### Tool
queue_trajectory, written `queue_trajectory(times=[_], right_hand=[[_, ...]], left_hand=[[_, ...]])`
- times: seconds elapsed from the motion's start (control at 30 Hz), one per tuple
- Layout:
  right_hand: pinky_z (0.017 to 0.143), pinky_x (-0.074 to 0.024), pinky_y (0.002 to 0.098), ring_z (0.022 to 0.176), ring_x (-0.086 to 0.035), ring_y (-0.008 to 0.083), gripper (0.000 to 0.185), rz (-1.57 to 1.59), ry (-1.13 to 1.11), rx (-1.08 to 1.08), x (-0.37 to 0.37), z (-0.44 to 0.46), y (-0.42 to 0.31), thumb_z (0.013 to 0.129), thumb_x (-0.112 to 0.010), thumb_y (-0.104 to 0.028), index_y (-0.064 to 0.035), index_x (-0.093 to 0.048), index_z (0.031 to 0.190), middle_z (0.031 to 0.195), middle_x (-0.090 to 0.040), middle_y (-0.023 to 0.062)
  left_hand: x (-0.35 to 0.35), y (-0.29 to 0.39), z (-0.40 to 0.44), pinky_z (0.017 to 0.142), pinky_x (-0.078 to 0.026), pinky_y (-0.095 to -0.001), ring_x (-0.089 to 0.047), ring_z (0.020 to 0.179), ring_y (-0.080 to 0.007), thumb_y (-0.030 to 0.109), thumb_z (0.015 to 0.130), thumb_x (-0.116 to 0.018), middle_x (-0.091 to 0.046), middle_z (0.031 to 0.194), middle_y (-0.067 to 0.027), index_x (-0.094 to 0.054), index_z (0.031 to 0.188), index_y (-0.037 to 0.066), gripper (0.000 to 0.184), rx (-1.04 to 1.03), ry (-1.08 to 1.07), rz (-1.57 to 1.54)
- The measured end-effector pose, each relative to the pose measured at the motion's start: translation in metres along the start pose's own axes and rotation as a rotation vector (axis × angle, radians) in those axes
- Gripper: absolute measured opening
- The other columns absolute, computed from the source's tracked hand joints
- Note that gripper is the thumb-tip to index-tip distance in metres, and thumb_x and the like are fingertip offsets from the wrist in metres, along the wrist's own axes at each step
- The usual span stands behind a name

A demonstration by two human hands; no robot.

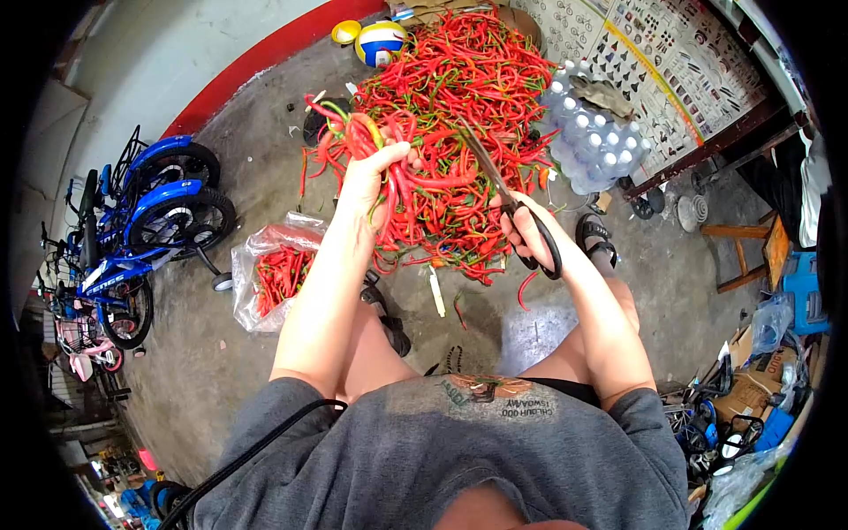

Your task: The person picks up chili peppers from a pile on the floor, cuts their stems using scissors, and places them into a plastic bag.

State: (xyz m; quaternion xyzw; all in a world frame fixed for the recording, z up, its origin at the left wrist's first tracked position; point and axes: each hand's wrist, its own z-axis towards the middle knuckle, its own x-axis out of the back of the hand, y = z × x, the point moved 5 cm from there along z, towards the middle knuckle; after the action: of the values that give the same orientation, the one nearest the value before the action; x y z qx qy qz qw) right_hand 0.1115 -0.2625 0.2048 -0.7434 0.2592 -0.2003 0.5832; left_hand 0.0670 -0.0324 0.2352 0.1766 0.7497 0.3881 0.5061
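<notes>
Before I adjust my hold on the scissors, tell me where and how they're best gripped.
Grip the scissors by the black loops, coming from the near right, where your right hand holds them. The blades point forward and left, over the chilies, so the handle end faces you and looks like the safer place to hold.

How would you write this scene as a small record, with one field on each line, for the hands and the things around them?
Left hand: holds a bunch of red chillies
Right hand: holds scissors, blades pointing away from the person
Ahead: large chilli pile on the floor
Left of pile: clear plastic bag with more chillies; ball near the far end
Right of pile: bottles with white caps
Far left: blue bicycles
</notes>
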Motion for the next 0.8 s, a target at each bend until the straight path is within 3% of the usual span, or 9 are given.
queue_trajectory(times=[0.13,0.23,0.3,0.33,0.4,0.5,0.8], right_hand=[[0.046,-0.0271,0.0171,0.06,-0.034,0.0044,0.08,0.087,-0.112,-0.024,-0.012,-0.012,-0.007,0.073,-0.044,-0.074,-0.0083,-0.043,0.119,0.078,-0.043,-0.0026],[0.046,-0.0329,0.0212,0.061,-0.04,0.0079,0.082,0.129,-0.134,0.017,-0.009,-0.014,-0.008,0.069,-0.054,-0.071,-0.0057,-0.044,0.118,0.077,-0.043,0.0013],[0.06,-0.0441,0.0328,0.071,-0.054,0.022,0.074,-0.635,0.201,0.237,0.003,-0.017,-0.025,0.065,-0.071,-0.052,-0.0034,-0.046,0.115,0.078,-0.051,0.0089],[0.071,-0.0462,0.0399,0.083,-0.056,0.0313,0.079,-0.895,0.328,0.344,0.002,-0.019,-0.03,0.062,-0.073,-0.053,-0.0012,-0.047,0.115,0.085,-0.052,0.0149],[0.07,-0.0475,0.0401,0.083,-0.056,0.0291,0.08,-1.177,0.363,0.29,0.0,-0.021,-0.043,0.059,-0.073,-0.053,-0.0033,-0.048,0.117,0.088,-0.052,0.0127],[0.067,-0.0489,0.0378,0.082,-0.057,0.0269,0.08,-1.288,0.389,0.337,-0.005,-0.02,-0.045,0.057,-0.072,-0.053,-0.0048,-0.049,0.117,0.086,-0.051,0.0107],[0.059,-0.0476,0.0339,0.071,-0.058,0.0243,0.078,-1.365,0.388,0.372,-0.018,-0.013,-0.041,0.053,-0.071,-0.054,-0.0082,-0.052,0.114,0.079,-0.05,0.0082]], left_hand=[[-0.012,0.005,0.002,0.065,-0.05,-0.0317,-0.06,0.066,-0.0202,-0.001,0.072,-0.063,-0.058,0.076,-0.0086,-0.051,0.1,-0.001,0.03,-0.018,-0.081,0.03],[-0.01,0.004,0.001,0.07,-0.051,-0.032,-0.059,0.071,-0.0192,0.0,0.073,-0.062,-0.058,0.079,-0.0088,-0.05,0.101,0.001,0.03,0.001,-0.123,0.092],[-0.001,0.005,0.007,0.069,-0.05,-0.0312,-0.059,0.07,-0.0191,0.001,0.072,-0.062,-0.058,0.078,-0.0089,-0.05,0.1,0.001,0.03,0.023,-0.114,0.17],[0.001,0.005,0.009,0.069,-0.05,-0.0303,-0.059,0.07,-0.019,0.001,0.071,-0.062,-0.059,0.077,-0.0091,-0.05,0.099,0.001,0.03,0.043,-0.107,0.252],[0.006,0.006,0.011,0.068,-0.049,-0.0293,-0.06,0.069,-0.0188,0.002,0.07,-0.063,-0.059,0.076,-0.0092,-0.051,0.098,0.003,0.03,0.087,-0.099,0.253],[0.011,0.005,0.013,0.064,-0.048,-0.0288,-0.058,0.068,-0.0177,0.003,0.07,-0.062,-0.058,0.076,-0.008,-0.052,0.095,0.003,0.028,0.141,-0.114,0.314],[0.004,0.001,0.012,0.061,-0.044,-0.0256,-0.053,0.065,-0.0139,0.005,0.068,-0.062,-0.055,0.073,-0.0051,-0.051,0.086,0.004,0.021,0.217,-0.203,0.37]])
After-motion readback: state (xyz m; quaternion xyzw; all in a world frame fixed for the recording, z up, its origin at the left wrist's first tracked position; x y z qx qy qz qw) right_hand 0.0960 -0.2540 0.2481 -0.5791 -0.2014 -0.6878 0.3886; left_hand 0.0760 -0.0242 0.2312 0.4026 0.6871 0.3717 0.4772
